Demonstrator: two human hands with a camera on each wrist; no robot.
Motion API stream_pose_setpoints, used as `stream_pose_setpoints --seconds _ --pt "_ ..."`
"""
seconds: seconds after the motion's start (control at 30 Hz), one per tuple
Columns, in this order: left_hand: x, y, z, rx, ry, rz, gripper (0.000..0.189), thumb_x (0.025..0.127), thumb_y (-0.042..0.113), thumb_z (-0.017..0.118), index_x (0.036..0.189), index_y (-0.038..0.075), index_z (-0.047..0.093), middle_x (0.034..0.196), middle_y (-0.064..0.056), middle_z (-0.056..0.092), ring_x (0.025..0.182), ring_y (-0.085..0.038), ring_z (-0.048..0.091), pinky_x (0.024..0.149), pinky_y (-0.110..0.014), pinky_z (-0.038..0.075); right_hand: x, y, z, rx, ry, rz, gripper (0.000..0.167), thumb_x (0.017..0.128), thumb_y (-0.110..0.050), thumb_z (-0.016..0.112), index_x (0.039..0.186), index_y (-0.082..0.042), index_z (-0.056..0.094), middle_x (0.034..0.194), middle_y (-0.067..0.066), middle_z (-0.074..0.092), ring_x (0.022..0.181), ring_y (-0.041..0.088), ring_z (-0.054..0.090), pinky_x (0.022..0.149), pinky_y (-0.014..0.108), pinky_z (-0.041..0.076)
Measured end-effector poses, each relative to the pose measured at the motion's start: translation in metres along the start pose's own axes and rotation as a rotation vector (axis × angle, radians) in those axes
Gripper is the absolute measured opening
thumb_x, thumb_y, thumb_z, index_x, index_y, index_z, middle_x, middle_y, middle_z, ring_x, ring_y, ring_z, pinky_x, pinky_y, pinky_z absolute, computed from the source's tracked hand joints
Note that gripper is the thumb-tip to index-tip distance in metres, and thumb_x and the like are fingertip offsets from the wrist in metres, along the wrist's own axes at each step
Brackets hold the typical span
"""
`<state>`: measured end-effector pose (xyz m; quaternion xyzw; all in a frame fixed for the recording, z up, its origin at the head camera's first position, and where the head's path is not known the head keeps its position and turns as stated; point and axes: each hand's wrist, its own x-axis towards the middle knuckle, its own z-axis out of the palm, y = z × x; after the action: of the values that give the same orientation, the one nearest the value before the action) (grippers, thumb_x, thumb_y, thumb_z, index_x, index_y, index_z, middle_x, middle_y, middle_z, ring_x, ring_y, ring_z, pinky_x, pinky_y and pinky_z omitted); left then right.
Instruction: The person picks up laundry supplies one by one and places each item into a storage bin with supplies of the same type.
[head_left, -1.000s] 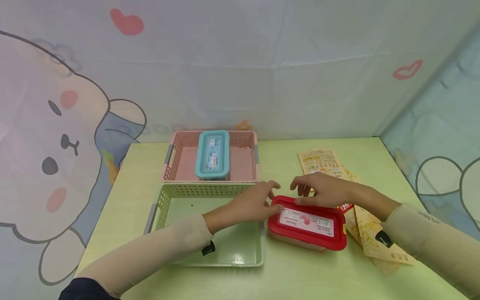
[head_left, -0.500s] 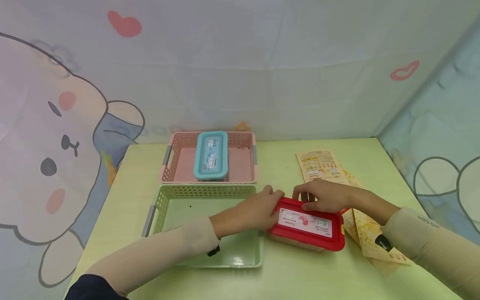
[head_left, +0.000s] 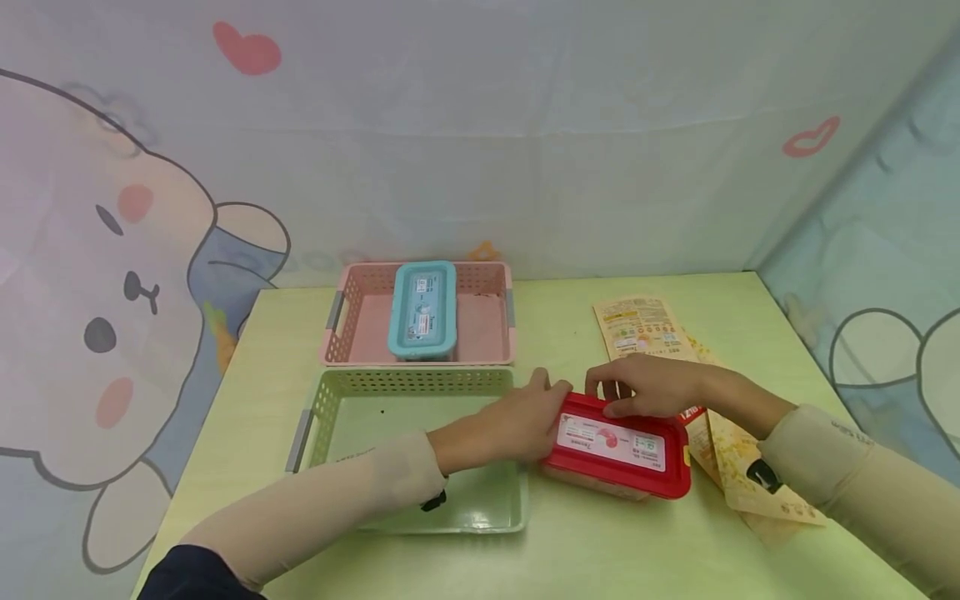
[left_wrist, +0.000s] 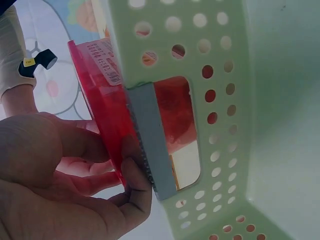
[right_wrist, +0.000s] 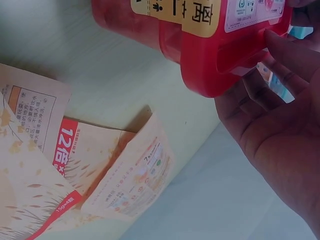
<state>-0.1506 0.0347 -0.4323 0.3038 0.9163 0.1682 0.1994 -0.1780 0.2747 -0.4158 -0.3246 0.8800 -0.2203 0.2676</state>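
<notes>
Fingers curled, the left hand (head_left: 519, 418) grips the red box (head_left: 611, 446) by its left end, the right hand (head_left: 651, 386) by its far side (packets (head_left: 643, 327) nearer the right edge of the table (head_left: 731, 312)).

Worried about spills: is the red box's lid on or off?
On: the red lid covers the top of the box; whether it's sealed I cannot tell.

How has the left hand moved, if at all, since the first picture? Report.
Yes: the left hand shifted slightly right, judged against the green basket.
</notes>
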Motion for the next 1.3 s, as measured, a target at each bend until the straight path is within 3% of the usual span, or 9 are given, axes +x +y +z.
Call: stream_pose_setpoints --seconds 0.33,0.53,0.77,0.97,1.1,1.3 --pt "0.007 0.002 -0.006 -0.018 -0.027 -0.016 0.070 0.097 0.012 0.075 0.160 0.011 0.044 0.134 -0.014 0.051 0.084 -0.019 0.062 0.058 -0.024 0.054 -0.001 0.009 -0.001 0.048 0.008 -0.032 0.016 0.099 -0.016 0.073 0.114 -0.017 0.066 0.092 -0.007 0.064 0.084 0.014 0.061 0.075 0.030 0.054" --pt "0.015 0.000 -0.011 0.010 -0.013 -0.023 0.077 0.095 0.010 0.077 0.162 0.009 0.039 0.140 -0.016 0.054 0.099 -0.021 0.061 0.074 -0.027 0.059 -0.004 0.015 0.000 0.076 0.032 -0.023 0.017 0.098 -0.020 0.075 0.112 -0.017 0.066 0.090 -0.006 0.063 0.084 0.015 0.059 0.074 0.029 0.052" --pt "0.029 -0.006 -0.019 0.041 0.008 -0.013 0.069 0.099 0.011 0.073 0.160 0.007 0.042 0.140 -0.016 0.056 0.101 -0.021 0.062 0.078 -0.029 0.060 -0.005 0.024 0.001 0.110 0.069 0.027 0.019 0.098 -0.023 0.076 0.112 -0.016 0.065 0.093 -0.004 0.063 0.085 0.017 0.059 0.072 0.029 0.053" --pt "0.042 -0.013 -0.022 0.090 0.050 0.017 0.053 0.105 0.014 0.065 0.155 0.006 0.049 0.141 -0.015 0.058 0.112 -0.021 0.064 0.094 -0.032 0.059 -0.006 0.029 0.005 0.243 0.067 0.068 0.022 0.100 -0.023 0.073 0.115 -0.011 0.060 0.098 0.003 0.062 0.090 0.021 0.059 0.073 0.030 0.054" --pt "0.046 -0.020 -0.023 0.082 0.103 0.035 0.040 0.108 0.020 0.061 0.146 0.007 0.058 0.132 -0.011 0.064 0.105 -0.017 0.064 0.089 -0.028 0.059 -0.007 0.031 0.008 0.354 0.069 0.082 0.023 0.103 -0.020 0.069 0.116 -0.005 0.056 0.099 0.009 0.061 0.090 0.024 0.059 0.071 0.032 0.057" --pt "0.045 -0.027 -0.026 0.031 0.152 0.027 0.032 0.108 0.027 0.063 0.133 0.006 0.064 0.117 -0.007 0.067 0.089 -0.014 0.061 0.072 -0.022 0.056 -0.007 0.035 0.009 0.404 0.096 0.100 0.023 0.104 -0.019 0.068 0.116 -0.005 0.054 0.102 0.011 0.062 0.092 0.026 0.060 0.072 0.034 0.059"
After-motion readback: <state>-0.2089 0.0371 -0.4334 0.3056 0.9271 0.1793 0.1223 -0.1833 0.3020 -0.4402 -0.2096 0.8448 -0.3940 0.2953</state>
